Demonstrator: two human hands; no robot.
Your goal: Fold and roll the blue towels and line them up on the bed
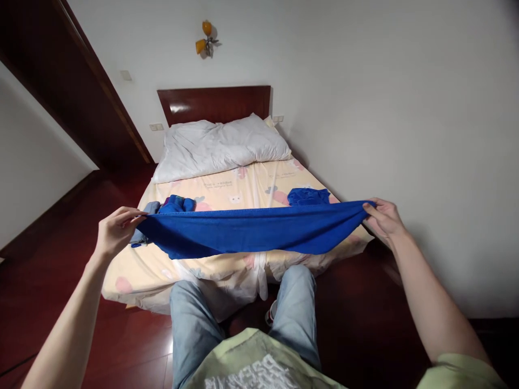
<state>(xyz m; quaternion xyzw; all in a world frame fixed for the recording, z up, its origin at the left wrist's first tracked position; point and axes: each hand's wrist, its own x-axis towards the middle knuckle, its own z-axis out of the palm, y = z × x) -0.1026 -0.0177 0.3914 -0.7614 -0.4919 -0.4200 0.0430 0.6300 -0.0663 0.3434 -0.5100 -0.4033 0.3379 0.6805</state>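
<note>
A blue towel-like cloth is stretched wide in the air over the near end of the bed, its upper edge pulled nearly straight. My left hand pinches its left corner. At the opposite corner, my right hand grips the cloth between thumb and fingers. The lower part sags in a shallow curve. Behind it on the bed lie rolled blue and grey cloths at the left, partly hidden by the stretched cloth, and a crumpled blue cloth at the right.
The bed has a pale patterned sheet, a white pillow or quilt and a dark wooden headboard. A white wall rises to the right. Dark reddish floor surrounds the bed. A lamp hangs on the back wall.
</note>
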